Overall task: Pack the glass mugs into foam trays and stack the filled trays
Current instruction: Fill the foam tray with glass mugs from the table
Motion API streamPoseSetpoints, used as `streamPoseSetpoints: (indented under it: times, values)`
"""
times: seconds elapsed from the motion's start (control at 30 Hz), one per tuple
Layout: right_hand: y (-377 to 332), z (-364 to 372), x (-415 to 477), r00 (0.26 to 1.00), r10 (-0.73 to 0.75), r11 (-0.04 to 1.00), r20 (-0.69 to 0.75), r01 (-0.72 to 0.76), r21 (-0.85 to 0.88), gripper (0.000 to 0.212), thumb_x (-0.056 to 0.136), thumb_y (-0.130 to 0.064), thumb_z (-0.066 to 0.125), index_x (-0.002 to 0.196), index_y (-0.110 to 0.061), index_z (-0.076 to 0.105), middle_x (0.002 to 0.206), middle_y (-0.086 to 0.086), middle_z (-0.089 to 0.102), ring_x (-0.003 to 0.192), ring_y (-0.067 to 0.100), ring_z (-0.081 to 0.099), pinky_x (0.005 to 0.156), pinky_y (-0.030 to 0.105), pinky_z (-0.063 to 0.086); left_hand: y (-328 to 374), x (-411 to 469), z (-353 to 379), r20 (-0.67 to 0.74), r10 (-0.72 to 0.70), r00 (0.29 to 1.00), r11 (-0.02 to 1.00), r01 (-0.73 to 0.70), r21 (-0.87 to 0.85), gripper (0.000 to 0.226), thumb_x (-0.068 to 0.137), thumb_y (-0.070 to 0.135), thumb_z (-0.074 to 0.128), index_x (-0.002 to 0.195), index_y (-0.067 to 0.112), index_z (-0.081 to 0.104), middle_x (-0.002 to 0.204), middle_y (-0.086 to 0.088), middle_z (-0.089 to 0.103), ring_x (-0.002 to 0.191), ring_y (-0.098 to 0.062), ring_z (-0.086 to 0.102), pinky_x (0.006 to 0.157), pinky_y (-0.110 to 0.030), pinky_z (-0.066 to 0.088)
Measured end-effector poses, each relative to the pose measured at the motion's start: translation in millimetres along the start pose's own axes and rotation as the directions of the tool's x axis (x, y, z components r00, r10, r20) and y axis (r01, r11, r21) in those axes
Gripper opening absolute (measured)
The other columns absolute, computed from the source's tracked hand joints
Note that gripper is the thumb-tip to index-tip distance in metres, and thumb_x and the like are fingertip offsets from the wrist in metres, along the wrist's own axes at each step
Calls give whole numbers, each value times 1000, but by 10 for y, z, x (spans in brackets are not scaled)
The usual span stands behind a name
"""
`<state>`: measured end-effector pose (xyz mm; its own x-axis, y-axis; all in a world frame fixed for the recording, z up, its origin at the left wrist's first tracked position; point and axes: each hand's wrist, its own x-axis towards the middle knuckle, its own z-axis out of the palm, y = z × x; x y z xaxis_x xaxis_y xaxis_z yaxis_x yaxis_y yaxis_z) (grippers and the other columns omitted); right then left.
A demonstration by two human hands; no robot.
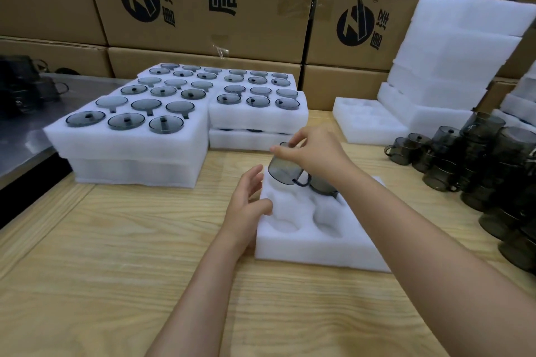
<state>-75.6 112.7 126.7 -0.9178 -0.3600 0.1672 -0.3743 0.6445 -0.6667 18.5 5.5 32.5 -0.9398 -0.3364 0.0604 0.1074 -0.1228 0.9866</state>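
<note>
Wood table (116,255); right hand (316,151) holds mug (280,169) over tray (319,252) far edge.

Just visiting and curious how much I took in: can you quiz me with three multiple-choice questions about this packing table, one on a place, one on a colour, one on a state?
1. Where do the loose mugs stand?
A. on a shelf
B. on the right side of the table
C. on the floor

2. What colour is their glass?
A. bright red
B. clear green
C. smoky grey

3. The mug in the right hand is:
A. held tilted above the near tray
B. lying on the wood
C. seated in a pocket

Answers:
1 B: stacks of them stand near the table's right edge.
2 C: every mug shows a dark grey tint.
3 A: the fingers grip it in the air over the tray's pockets.
</note>
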Motion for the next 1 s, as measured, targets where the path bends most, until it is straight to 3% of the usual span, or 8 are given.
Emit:
streamPoseSetpoints:
  times: [0.13,0.27,0.4,0.5,0.7,0.77,0.87,1.0]
  values:
    - [-18,64,20,1000,-4,998,-6,4,-66,50,70,-53,74,90,-9,62,75,-1,62,77,16,59,65,32,47,-5,7,-3,6,-4,1000,1000,4,7,79,51,8,49,127,28,48,136,-4,51,128,-17,47,106,-40,41]
    - [-53,103,1,999,-53,963,-3,50,-266,46,70,-51,71,81,-8,59,78,2,61,76,22,59,55,31,41,-11,10,-5,7,5,1000,1000,-5,12,81,51,9,49,130,26,50,134,-1,53,126,-11,48,95,-27,44]
    - [5,269,-45,995,-97,898,-6,85,-431,46,73,-54,66,92,-13,53,100,2,54,90,23,55,64,30,40,-1,0,2,14,15,1000,1000,-15,23,74,51,8,48,121,31,53,127,4,57,121,-8,50,89,-19,44]
    - [102,372,-95,992,-123,903,-3,110,-416,51,76,-57,63,97,-12,53,104,3,52,97,23,53,69,31,39,5,-8,6,1,0,1000,1000,0,0,78,51,7,48,126,27,49,128,1,56,123,-17,51,96,-30,45]
    - [108,387,45,987,-160,889,5,146,-434,60,92,-64,27,103,-12,55,115,7,55,115,28,45,88,40,34,3,-1,7,3,9,1000,1000,-9,9,80,52,9,48,131,25,46,126,4,55,124,-13,50,96,-28,46]
    - [115,453,67,980,-99,905,175,161,-393,58,94,-61,17,116,-19,51,135,4,48,134,29,31,102,47,25,7,0,7,9,18,1000,1000,-19,13,82,52,8,48,133,20,46,125,4,56,121,-9,51,88,-20,45]
    - [166,574,56,928,13,843,372,190,-503,67,91,-66,6,149,-34,17,159,-6,6,146,20,-10,111,55,-12,-6,16,18,26,49,998,999,-49,12,79,52,6,48,131,8,48,125,-2,60,116,-6,55,82,-12,46]
    - [195,582,73,926,21,840,376,188,-509,70,89,-69,4,150,-34,11,160,-5,4,145,20,-14,110,57,-17,-20,30,26,20,58,998,998,-58,-11,72,53,5,48,124,12,51,119,-1,62,105,2,58,76,-8,46]
